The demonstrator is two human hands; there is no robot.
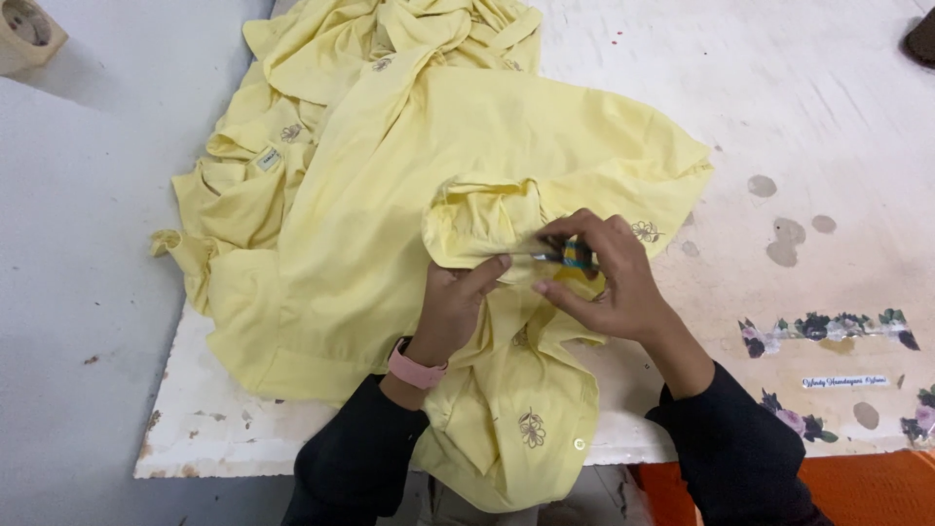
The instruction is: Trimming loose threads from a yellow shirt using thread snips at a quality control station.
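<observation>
A pale yellow garment [467, 146] with small embroidered flowers lies spread over the white worktable [838, 117]. My left hand [453, 302], with a pink band at the wrist, pinches a folded edge of the garment near its collar. My right hand [609, 278] grips a small blue and black tool [575, 256], likely a thread snipper, its tip against the same fold. Both sleeves are dark. Part of the garment hangs over the table's near edge.
More yellow garments [292, 107] are heaped at the back left of the table. Floral tape strips [828, 326] and stains mark the table at the right. A beige tape roll [27, 31] sits at the far left. An orange surface [877, 487] shows below right.
</observation>
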